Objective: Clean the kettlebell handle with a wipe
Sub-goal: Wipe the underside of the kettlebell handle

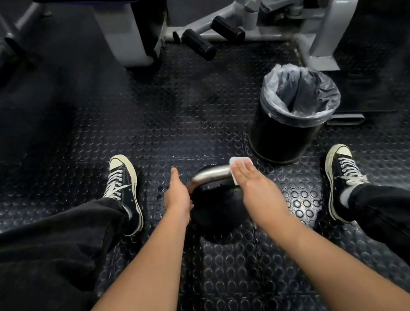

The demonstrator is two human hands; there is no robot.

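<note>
The kettlebell (215, 207) sits on the studded floor (193, 119), its metal handle (211, 173) between both hands. The right hand (252, 178) lies flat, fingers straight, pressing a white wipe (239, 167) onto the handle's right end. The left hand (176, 194) grips the kettlebell's left side. Beyond the right hand stands a lined bin (291, 114).

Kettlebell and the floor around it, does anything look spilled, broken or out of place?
Nothing stands out. The kettlebell sits on the floor, the right hand presses the wipe on its handle, and the bin stands lined.
</note>
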